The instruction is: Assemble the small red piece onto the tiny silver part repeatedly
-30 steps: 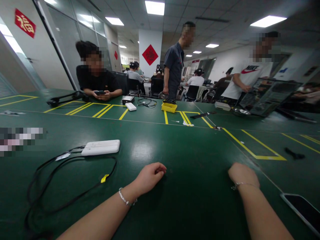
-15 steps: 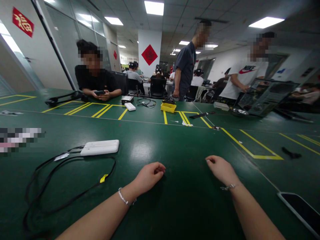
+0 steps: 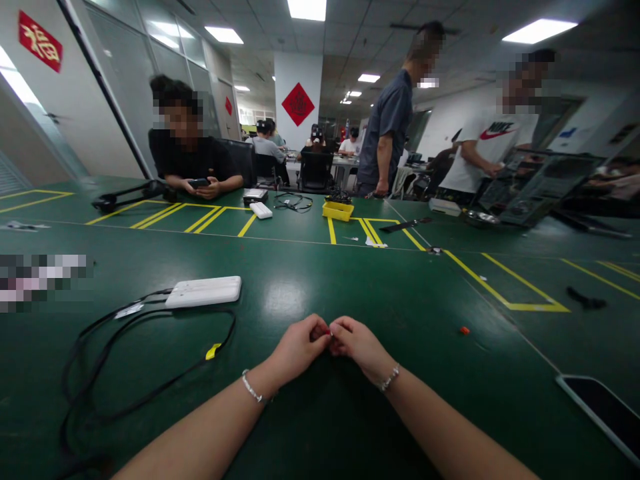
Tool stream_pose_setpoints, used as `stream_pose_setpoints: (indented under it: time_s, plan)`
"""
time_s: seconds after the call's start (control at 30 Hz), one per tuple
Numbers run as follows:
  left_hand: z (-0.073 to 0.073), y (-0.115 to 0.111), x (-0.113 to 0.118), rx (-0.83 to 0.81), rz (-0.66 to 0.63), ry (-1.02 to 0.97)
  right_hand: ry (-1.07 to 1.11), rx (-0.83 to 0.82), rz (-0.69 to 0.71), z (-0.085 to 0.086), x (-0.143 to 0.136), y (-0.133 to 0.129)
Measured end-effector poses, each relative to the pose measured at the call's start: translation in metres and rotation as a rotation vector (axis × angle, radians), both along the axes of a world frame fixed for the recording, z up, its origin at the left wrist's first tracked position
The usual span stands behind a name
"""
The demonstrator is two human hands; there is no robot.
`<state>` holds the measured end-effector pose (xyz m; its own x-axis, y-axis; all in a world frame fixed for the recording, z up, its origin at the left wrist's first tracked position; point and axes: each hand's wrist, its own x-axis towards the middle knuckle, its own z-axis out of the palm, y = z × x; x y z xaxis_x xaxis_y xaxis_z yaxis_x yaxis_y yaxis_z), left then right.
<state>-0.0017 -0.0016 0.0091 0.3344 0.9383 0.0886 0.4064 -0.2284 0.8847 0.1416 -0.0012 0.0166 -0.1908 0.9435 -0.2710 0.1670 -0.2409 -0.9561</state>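
A: Which landmark fixes the positions on the table [image 3: 425, 287]?
B: The white power bank [image 3: 203, 292], flat, with a black cable [image 3: 100, 360] looped on its near side.

A: Where does the small red piece [image 3: 329, 332] lie?
B: To the right of the power bank and nearer the wearer, between the fingertips of the left hand [image 3: 301, 343] and the right hand [image 3: 361, 347].

A: And the state of the fingers?
B: Narrow on both hands. The left fingers curl in and the right fingertips pinch together, so that both appear to hold the piece between them. Which hand bears it cannot be told.

A: What is the governing relation?
B: Neither hand is clearly nearer: the piece sits where the two sets of fingertips meet, to the right of the left fingers and to the left of the right. Its long axis is hidden by the fingers.

A: What else lies about?
B: A small orange-red bit [image 3: 465, 331], well to the right of the power bank and on the right hand's side; farther right, nearer the wearer, a phone [image 3: 600, 413].
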Motion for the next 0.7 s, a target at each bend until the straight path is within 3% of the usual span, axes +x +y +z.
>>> stream_pose_setpoints:
  time_s: [0.1,0.17,0.2,0.27,0.37,0.47,0.6,0.7]
  plan:
    - [-0.002,0.005,-0.001,-0.090,0.026,-0.087,-0.547,0.296,0.070,0.009,0.032,0.004]
    - [-0.005,0.009,-0.002,-0.198,0.033,-0.200,-0.994,0.473,-0.011,0.014,0.064,0.007]
    - [-0.007,0.011,-0.002,-0.241,0.040,-0.254,-1.192,0.479,-0.088,0.016,0.081,0.009]
    - [-0.009,0.014,-0.003,-0.296,0.054,-0.344,-1.481,0.338,-0.255,0.017,0.117,0.012]
    - [-0.008,0.015,-0.003,-0.364,0.060,-0.436,-1.560,0.045,-0.357,0.014,0.164,0.016]
    - [-0.004,0.014,-0.003,-0.425,0.094,-0.472,-1.549,-0.083,-0.331,0.012,0.186,0.019]
    - [0.000,0.014,-0.004,-0.442,0.111,-0.515,-1.539,0.075,-0.208,0.015,0.172,0.022]
    - [-0.001,0.014,-0.005,-0.458,0.126,-0.559,-1.293,0.312,-0.040,0.022,0.133,0.024]
